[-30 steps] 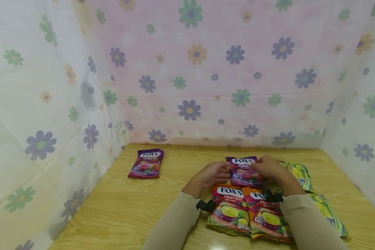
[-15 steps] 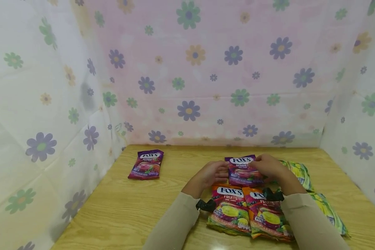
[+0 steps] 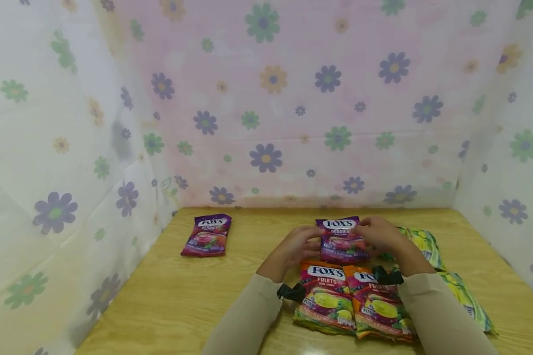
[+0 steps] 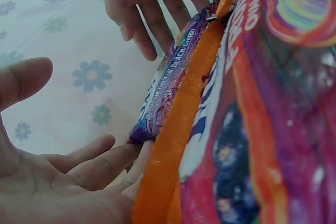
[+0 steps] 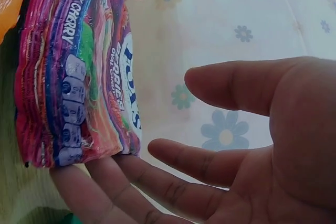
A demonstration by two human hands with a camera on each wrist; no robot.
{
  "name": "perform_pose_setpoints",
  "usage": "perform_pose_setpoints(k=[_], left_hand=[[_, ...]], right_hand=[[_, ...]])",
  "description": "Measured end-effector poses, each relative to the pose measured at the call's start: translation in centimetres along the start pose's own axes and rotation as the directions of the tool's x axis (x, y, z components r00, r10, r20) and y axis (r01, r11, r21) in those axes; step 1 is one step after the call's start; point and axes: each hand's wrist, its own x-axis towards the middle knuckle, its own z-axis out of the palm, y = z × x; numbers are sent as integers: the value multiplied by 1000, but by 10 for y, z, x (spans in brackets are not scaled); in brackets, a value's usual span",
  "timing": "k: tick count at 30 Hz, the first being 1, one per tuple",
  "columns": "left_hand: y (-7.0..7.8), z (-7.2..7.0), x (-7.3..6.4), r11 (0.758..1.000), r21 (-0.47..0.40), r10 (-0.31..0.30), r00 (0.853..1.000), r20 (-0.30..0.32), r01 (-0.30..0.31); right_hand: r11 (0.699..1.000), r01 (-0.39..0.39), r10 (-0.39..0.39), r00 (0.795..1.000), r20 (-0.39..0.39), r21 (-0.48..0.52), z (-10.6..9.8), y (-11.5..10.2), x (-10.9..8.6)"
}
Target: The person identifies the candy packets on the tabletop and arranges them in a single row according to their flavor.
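A purple FOX'S Berries candy bag (image 3: 343, 241) lies face up between my two hands, just beyond two orange-topped FOX'S Fruits candy bags (image 3: 325, 298). At its left edge is my left hand (image 3: 295, 249), fingertips touching the side; the left wrist view shows those fingers extended and the thumb held apart. My right hand (image 3: 384, 241) is along the opposite edge. In the right wrist view its outstretched fingers (image 5: 173, 190) meet the purple bag's border, partly hidden beneath it, with the thumb away from the bag.
Another purple Berries bag (image 3: 207, 235) lies alone at the back left of the wooden table (image 3: 177, 296). Yellow-green candy bags (image 3: 426, 249) lie on the right, partly covered by my right arm. Flowered cloth walls (image 3: 231, 148) stand at the back and both sides.
The purple bag between my hands has shifted slightly left and away, and straightened a little. My right hand has moved left with it; the left hand has stayed nearly in place.
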Motion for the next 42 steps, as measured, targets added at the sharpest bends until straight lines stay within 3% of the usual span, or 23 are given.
perform_pose_setpoints(k=[10, 26, 33, 42], left_hand=[[11, -2, 0, 997, -10, 75, 994, -79, -76], [31, -12, -10, 981, 92, 178, 981, -77, -171], [35, -15, -13, 978, 113, 185, 981, -55, -178], [45, -23, -18, 961, 206, 200, 978, -65, -183]], right_hand=[[997, 47, -45, 999, -28, 67, -1, -10, -1], [972, 139, -136, 990, -24, 190, -4, -20, -3], [958, 187, -190, 982, -6, 217, -7, -24, -7], [957, 188, -187, 982, -29, 219, 0, -35, -2]])
